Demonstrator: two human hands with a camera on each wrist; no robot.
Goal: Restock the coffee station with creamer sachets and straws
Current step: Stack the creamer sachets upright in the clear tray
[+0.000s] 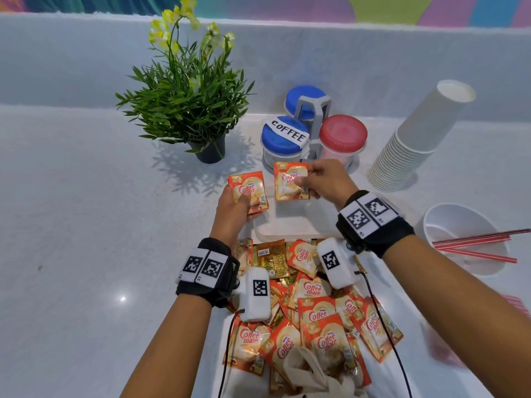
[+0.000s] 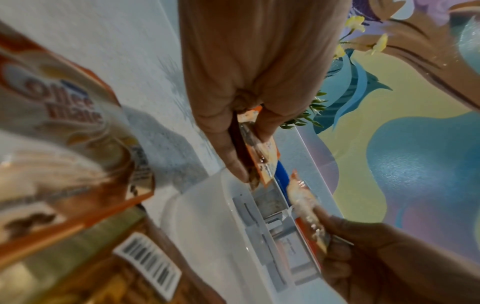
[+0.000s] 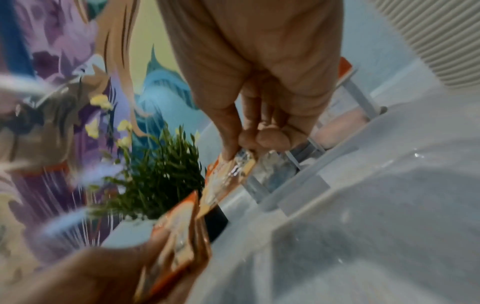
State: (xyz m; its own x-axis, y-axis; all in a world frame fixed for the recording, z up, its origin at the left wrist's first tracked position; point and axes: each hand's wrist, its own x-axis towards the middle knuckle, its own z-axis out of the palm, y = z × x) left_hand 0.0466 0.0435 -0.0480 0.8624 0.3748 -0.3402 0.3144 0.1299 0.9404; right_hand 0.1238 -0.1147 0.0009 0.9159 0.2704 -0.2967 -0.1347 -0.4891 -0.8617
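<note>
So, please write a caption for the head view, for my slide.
Each hand, left hand and right hand, holds one creamer sachet above a white tray, near the coffee jars.

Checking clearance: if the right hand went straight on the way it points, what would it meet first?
Probably the coffee jar: the right hand, holding a creamer sachet, points up-left at it. Depth is unclear, so it might pass above.

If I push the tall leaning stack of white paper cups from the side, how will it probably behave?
The tall leaning stack of white paper cups already tilts, so it would probably topple. Paper cups are likely light, so it may slide easily on the smooth white counter. Fallen, the round cups might roll.
</note>
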